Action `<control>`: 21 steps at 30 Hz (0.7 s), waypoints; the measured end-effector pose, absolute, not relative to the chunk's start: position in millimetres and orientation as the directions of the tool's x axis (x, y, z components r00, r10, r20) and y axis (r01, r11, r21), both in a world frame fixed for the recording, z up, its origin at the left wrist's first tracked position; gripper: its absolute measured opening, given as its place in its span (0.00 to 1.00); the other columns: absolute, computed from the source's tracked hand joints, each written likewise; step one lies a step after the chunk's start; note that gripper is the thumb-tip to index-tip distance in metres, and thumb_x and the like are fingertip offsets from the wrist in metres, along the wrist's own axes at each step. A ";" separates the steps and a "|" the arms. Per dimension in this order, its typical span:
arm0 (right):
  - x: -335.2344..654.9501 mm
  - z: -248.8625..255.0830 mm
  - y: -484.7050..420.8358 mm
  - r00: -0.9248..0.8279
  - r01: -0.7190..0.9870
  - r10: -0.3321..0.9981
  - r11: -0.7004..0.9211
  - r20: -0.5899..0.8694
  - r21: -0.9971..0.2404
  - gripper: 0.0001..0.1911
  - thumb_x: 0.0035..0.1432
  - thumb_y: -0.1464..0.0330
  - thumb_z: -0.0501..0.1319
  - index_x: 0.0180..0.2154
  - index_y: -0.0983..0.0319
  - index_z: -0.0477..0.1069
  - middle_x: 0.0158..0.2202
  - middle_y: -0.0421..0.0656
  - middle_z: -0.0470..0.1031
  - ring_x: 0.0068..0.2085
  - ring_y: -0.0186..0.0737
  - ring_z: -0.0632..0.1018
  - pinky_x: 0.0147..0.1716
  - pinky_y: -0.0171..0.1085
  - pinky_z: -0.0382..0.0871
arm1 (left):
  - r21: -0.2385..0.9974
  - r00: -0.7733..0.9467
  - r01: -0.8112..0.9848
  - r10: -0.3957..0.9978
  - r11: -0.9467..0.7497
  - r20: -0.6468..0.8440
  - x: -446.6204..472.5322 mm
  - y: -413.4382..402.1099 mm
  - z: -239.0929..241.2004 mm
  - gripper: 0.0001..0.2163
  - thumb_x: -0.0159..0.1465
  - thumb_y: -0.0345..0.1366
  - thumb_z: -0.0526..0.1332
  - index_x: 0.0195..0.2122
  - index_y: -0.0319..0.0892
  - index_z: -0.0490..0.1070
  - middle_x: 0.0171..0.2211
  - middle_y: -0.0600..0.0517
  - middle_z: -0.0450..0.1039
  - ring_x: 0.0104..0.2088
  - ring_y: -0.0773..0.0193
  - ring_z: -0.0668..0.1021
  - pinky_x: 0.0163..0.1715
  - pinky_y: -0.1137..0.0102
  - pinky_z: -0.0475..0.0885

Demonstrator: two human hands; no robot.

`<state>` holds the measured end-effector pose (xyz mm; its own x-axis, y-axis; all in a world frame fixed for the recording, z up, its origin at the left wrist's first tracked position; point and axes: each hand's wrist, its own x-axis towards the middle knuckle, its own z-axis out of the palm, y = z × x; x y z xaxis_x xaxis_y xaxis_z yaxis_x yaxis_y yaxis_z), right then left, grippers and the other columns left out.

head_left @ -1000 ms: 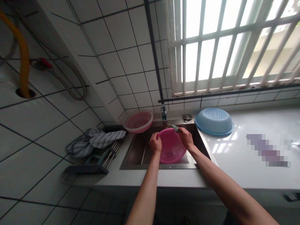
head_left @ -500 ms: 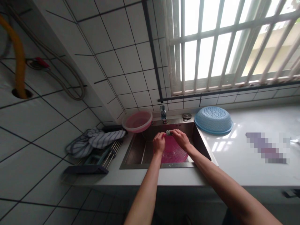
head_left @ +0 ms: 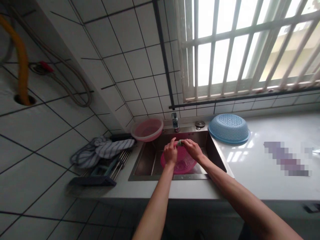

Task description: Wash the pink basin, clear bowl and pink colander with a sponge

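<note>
A pink perforated colander lies in the steel sink. My left hand and my right hand meet just above its far rim, under the tap. Both hands are closed in a pinch on a small greenish-grey scrubbing pad held between their fingertips. Neither hand grips the colander now.
A pink basin sits at the sink's back left corner. A blue colander lies upside down on the white counter to the right. A striped cloth lies over a dish rack on the left. Barred window behind.
One second ago both hands held the pink colander tilted upright; it now lies flat in the sink, and both hands have come together on the small pad.
</note>
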<state>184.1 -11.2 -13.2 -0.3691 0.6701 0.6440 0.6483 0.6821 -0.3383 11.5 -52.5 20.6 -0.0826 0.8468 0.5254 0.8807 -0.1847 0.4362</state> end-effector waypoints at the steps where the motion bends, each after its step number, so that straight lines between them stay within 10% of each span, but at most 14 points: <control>1: 186.3 -13.7 -9.6 -0.343 0.651 0.681 0.669 0.648 -0.359 0.12 0.70 0.73 0.58 0.52 0.58 0.74 0.45 0.46 0.81 0.46 0.43 0.80 0.46 0.37 0.73 | 0.475 -0.144 0.867 0.837 -0.151 0.529 8.3 -52.5 20.4 0.17 0.71 0.28 0.60 0.59 0.48 0.74 0.51 0.47 0.83 0.49 0.55 0.83 0.53 0.63 0.74; 6: 203.9 -19.6 -2.1 -0.188 0.713 0.798 0.512 0.572 -0.479 0.12 0.70 0.74 0.57 0.52 0.58 0.74 0.45 0.45 0.81 0.43 0.42 0.81 0.44 0.37 0.73 | 0.556 -0.230 0.816 0.795 -0.157 0.562 -0.9 -49.8 19.0 0.11 0.73 0.31 0.59 0.50 0.46 0.79 0.49 0.48 0.84 0.47 0.57 0.84 0.49 0.66 0.74; 13: 183.8 -18.3 -11.5 -0.410 0.687 0.709 0.654 0.574 -0.316 0.14 0.69 0.76 0.58 0.52 0.58 0.74 0.45 0.47 0.80 0.47 0.43 0.79 0.46 0.36 0.72 | 0.377 0.046 0.884 0.853 -0.277 0.519 15.9 -50.7 17.9 0.11 0.72 0.29 0.59 0.47 0.46 0.81 0.44 0.48 0.84 0.45 0.57 0.83 0.49 0.66 0.72; 21: 214.0 -21.7 1.4 -0.095 0.689 0.819 0.464 0.565 -0.557 0.13 0.71 0.71 0.56 0.52 0.59 0.75 0.46 0.47 0.81 0.44 0.44 0.81 0.44 0.38 0.72 | 0.659 -0.416 0.752 0.754 -0.029 0.508 -8.8 -46.9 14.3 0.09 0.73 0.35 0.60 0.49 0.45 0.80 0.46 0.45 0.84 0.43 0.55 0.84 0.44 0.66 0.73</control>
<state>214.0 1.4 -21.7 -0.0949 0.8195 0.5652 0.6888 0.4639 -0.5570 -8.8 -46.9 14.3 -0.4160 0.7544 0.5077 0.7516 -0.0290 0.6590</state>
